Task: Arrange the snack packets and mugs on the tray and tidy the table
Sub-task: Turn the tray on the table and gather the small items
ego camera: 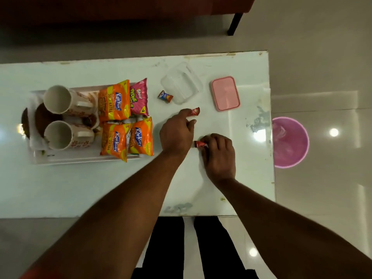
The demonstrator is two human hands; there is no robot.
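At centre frame, my left hand [178, 133] pinches one small red wrapper [195, 111] by its fingertips; just below it, my right hand [218, 152] grips another red wrapper [200, 144] on the table [80, 188].

Bare forearms, no sleeves, black trousers [167, 248]

The small red wrapper [200, 144] near the table's right side is mostly covered by the right hand [218, 156]; only its left end shows, and its print is too small to read. A second crumpled red wrapper [195, 111] is partly hidden behind the left hand [177, 133] fingertips. On the white rectangular tray [60, 159], a green-edged packet [131, 119] is buried under the orange snack packets [114, 101]. The dark round discs [40, 121] are hidden in part by the two patterned white mugs [60, 117]. The pink plastic bucket [289, 141] sits half behind the table edge.
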